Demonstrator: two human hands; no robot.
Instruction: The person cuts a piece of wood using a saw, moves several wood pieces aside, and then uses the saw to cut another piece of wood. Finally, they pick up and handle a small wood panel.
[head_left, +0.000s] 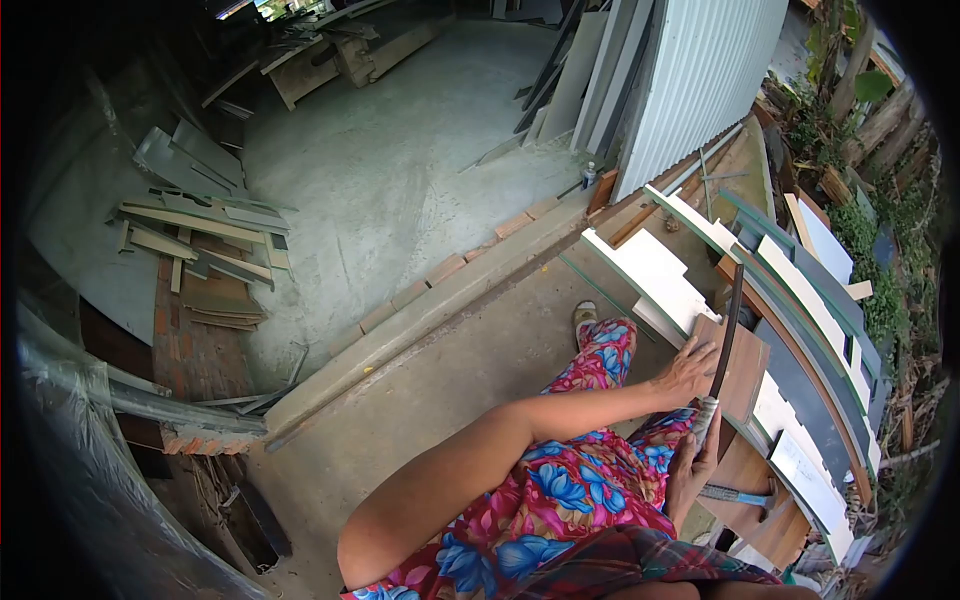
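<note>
My right hand (696, 455) is closed around the pale, wrapped-looking handle (706, 408) of a long knife. Its dark, slightly curved blade (733, 325) points away from me, over a brown wood-look board (746, 372). My left hand (688, 372) lies on the near left part of this board, fingers stretched out, close beside the blade. Under and around the board are stacked white and dark strips. Below my right hand, a hammer (738, 495) with a bluish handle rests on another brown board (745, 465).
White-edged panels (800, 290) pile up on the right beside plants (870, 240). A corrugated metal sheet (700, 90) stands behind. Across a low concrete sill (400, 320), scrap boards (205, 240) lie on the left and a wooden bench (350, 60) stands farther back.
</note>
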